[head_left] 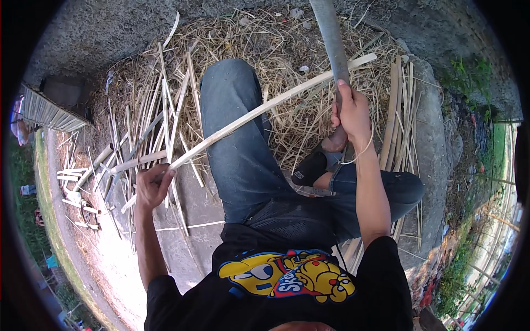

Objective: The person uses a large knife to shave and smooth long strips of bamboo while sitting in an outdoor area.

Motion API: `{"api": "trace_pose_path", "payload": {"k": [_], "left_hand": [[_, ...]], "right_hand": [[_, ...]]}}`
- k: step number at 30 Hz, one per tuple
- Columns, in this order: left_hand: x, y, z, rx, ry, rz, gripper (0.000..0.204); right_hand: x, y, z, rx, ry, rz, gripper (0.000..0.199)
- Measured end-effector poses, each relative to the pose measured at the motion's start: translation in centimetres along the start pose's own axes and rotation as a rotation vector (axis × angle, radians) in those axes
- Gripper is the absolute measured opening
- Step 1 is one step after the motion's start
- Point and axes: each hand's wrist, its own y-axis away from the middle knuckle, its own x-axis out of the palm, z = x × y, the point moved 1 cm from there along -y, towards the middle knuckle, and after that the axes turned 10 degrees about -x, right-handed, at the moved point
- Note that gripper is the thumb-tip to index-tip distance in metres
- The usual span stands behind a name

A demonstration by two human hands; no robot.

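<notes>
A long, pale bamboo strip [276, 100] lies slantwise over my raised left thigh, from lower left to upper right. My left hand [153, 187] is closed around its lower left end, thumb along the strip. My right hand [352, 110] grips a machete [329, 41] low on its grey blade, just above the brown wooden handle [334, 142]. The blade points away from me and crosses the strip near its far end. Whether the edge touches the strip, I cannot tell. A thin loop of fibre hangs at my right wrist.
Bamboo shavings [287, 41] cover the ground ahead. Several split strips [165, 110] and a bamboo piece [138, 161] lie at left, with more strips [398, 116] at right. A rough wall [127, 38] stands beyond. My right foot [309, 170] is tucked in near the handle.
</notes>
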Motion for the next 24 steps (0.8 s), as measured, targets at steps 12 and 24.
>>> {"api": "trace_pose_path", "payload": {"k": [12, 24], "left_hand": [[0.8, -1.0, -2.6, -0.06, -0.018, 0.074, 0.025], [3.7, -2.9, -6.6, 0.013, -0.06, 0.023, 0.028]], "right_hand": [[-1.1, 2.3, -1.1, 0.086, -0.109, -0.053, 0.047], [1.1, 2.8, -1.1, 0.08, -0.054, -0.002, 0.047]]}}
